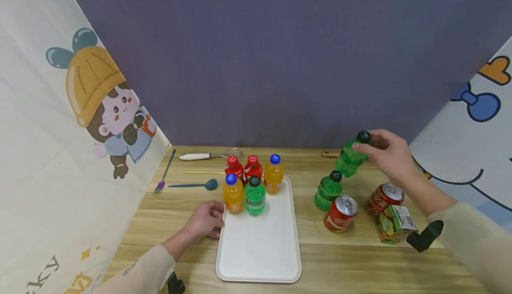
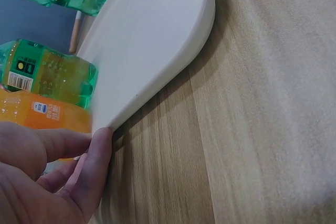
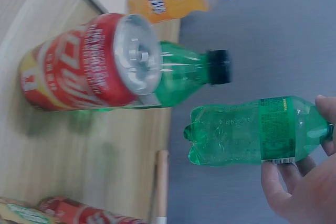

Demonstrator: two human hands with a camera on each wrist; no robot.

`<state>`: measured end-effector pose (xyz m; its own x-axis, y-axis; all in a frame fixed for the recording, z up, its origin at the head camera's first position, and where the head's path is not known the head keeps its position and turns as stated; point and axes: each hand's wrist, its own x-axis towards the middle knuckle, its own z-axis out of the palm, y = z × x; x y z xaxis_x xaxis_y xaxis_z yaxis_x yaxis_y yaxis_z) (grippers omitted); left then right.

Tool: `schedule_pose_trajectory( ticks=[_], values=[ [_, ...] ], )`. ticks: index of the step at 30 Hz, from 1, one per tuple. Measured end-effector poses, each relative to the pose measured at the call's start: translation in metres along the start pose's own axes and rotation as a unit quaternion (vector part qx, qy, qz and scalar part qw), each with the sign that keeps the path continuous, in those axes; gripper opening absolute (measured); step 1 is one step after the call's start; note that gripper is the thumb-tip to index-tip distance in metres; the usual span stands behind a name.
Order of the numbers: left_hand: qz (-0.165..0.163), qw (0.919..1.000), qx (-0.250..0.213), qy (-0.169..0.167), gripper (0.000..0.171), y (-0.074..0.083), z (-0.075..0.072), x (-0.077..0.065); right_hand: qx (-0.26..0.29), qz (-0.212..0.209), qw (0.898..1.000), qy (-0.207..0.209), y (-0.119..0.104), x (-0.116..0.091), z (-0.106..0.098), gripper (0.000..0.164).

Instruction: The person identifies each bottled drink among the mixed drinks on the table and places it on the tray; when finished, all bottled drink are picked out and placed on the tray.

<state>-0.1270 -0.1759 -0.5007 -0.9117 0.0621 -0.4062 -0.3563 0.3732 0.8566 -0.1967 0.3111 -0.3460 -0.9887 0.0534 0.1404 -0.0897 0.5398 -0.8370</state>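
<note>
My right hand [image 1: 386, 151] grips a green bottle [image 3: 241, 132] with a black cap near its neck, holding it tilted above the table at the right. My left hand [image 1: 206, 219] pinches the left rim of a white tray [image 1: 260, 254]; in the left wrist view its thumb and fingertips meet at the tray's edge. At the tray's far end stand two orange bottles [image 1: 233, 194] with blue caps, two red-capped bottles [image 1: 253, 169] and a green bottle [image 1: 254, 196]. Another green bottle [image 1: 328, 191] stands on the table below the lifted one.
Two red cans [image 1: 340, 215] and a small green box [image 1: 395, 225] stand at the right. Left of the tray lie a fork [image 1: 161, 183], a blue spoon [image 1: 196, 185], a yellow stick [image 1: 204, 172] and a whisk [image 1: 210, 156]. A wooden handle [image 1: 330, 154] lies by the back wall.
</note>
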Motion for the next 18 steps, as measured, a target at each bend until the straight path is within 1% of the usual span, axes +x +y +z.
schedule_pose_trajectory(
  ticks=[2,5,9,18],
  values=[
    [0.000,1.0000,-0.002,0.001,0.047,0.000,0.000,0.000,0.009,-0.006,1.000,0.004,-0.006,0.002,-0.004,0.049],
    [0.000,1.0000,0.002,0.002,0.047,0.000,0.000,0.000,0.000,-0.015,1.000,0.012,-0.016,0.004,-0.009,0.048],
    [-0.001,1.0000,0.006,-0.001,0.046,0.000,-0.001,0.001,-0.019,-0.019,1.000,0.014,-0.031,0.006,-0.014,0.051],
    [-0.001,1.0000,0.005,-0.003,0.047,-0.001,-0.001,0.004,-0.031,-0.020,0.999,0.008,-0.059,0.009,-0.013,0.055]
  ],
)
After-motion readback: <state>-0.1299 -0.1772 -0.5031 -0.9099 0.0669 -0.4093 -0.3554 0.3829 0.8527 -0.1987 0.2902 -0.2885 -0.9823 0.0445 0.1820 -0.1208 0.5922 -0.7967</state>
